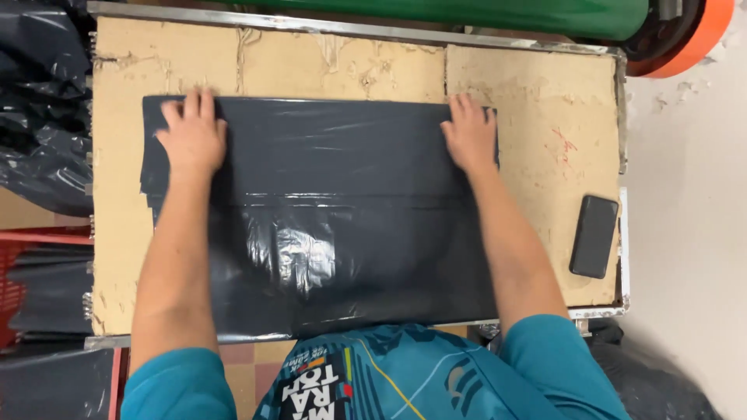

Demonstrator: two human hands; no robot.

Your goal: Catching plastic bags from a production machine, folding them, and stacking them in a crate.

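Note:
A flat stack of dark grey plastic bags [334, 225] lies across a table topped with worn cardboard [529, 101]. My left hand [191, 134] rests palm down on the stack's far left corner, fingers spread. My right hand [470, 134] presses flat on its far right corner in the same way. Both forearms reach over the plastic from the near edge. Neither hand grips anything; both lie flat on the sheet.
A black phone [594, 236] lies on the cardboard at the right. A green roll [498, 15] with an orange end [696, 43] runs along the far side. Heaps of black plastic [35, 117] sit to the left, and more lies at the lower right [654, 381].

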